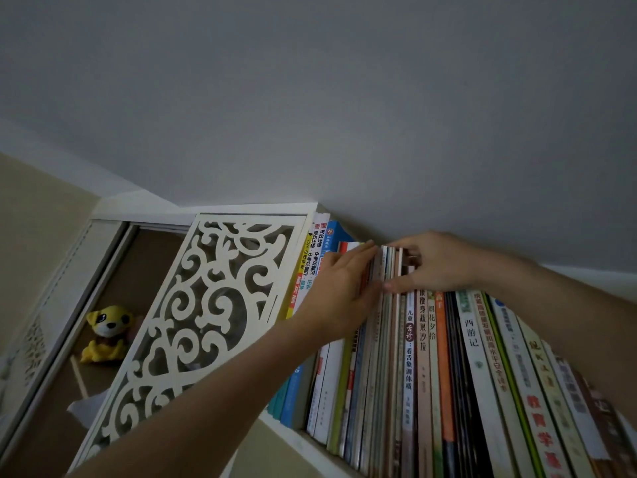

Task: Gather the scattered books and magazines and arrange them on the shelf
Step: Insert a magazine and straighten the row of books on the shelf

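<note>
Arms raised, left hand [339, 291] flat against thin books [387, 270], right hand [436, 263] pinching their tops

Left hand [339, 291] flat, fingers straight; right hand [436, 265] fingers curled, pinching.

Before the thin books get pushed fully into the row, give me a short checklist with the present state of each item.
1. Left hand holds the neighbouring spines aside with flat fingers: ok.
2. Right hand grips the thin books at their top edge: ok.
3. Thin books upright and in line with the row of books: ok.
4. Gap wide enough for them to slide home: cannot tell, the hands cover it.
5. Books to the right standing without toppling: ok, though they lean slightly.
6. Bottom edges seated on the shelf board: cannot tell, hidden by other spines.
</note>
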Available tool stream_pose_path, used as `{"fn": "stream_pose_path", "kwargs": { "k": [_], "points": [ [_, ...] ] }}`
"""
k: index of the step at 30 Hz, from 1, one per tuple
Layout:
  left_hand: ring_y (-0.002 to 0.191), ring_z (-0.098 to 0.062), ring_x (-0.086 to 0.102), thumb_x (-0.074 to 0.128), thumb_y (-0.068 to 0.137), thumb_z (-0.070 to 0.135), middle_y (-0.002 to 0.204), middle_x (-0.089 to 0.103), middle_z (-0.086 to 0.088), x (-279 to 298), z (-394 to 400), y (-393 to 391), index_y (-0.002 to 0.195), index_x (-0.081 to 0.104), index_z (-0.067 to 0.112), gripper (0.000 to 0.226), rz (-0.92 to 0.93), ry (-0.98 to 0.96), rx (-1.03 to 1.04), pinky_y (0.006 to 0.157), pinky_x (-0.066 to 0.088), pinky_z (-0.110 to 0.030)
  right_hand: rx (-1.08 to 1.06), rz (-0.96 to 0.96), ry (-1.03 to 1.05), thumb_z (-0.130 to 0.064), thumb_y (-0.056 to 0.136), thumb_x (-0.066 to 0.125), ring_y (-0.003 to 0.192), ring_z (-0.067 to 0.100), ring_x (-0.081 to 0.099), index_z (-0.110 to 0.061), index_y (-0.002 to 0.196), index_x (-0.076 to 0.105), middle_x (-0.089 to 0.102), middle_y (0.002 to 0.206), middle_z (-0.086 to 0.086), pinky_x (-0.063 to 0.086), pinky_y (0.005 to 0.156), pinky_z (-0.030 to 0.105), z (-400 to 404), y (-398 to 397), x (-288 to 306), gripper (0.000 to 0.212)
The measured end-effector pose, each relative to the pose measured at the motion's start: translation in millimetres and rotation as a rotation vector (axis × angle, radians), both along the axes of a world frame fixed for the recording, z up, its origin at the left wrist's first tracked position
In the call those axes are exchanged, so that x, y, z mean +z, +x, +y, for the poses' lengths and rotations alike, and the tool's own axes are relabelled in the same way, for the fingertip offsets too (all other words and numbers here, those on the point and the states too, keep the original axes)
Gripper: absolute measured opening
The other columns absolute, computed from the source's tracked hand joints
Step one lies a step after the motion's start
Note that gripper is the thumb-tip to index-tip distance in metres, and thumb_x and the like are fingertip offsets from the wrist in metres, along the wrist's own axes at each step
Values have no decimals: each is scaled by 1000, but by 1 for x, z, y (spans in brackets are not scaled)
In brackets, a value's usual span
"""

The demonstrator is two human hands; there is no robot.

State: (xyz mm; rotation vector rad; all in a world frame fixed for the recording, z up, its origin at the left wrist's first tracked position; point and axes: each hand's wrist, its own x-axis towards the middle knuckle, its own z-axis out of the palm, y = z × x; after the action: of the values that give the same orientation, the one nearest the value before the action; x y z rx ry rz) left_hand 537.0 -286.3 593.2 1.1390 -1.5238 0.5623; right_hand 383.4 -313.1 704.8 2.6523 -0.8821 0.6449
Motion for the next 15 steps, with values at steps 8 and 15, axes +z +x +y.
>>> {"fn": "stream_pose_path", "kwargs": {
  "k": [8,15],
  "points": [
    [127,-15,28,41,100,36,143,34,4,18,-7,6,146,33,26,48,-114,-43,112,104,32,-33,-15,13,-93,-46,72,78,81,9,69,-35,107,65,72,95,-7,58,77,32,5,-1,-2,39],
    [123,-10,37,44,98,41,138,41,7,21,-5,11,140,42,25,45,-169,-89,146,98,38,-27,-38,4,-130,-49,70,77,81,9,67,-35,111,63,70,95,-7,56,75,30,6,-2,-3,45]
  ]
}}
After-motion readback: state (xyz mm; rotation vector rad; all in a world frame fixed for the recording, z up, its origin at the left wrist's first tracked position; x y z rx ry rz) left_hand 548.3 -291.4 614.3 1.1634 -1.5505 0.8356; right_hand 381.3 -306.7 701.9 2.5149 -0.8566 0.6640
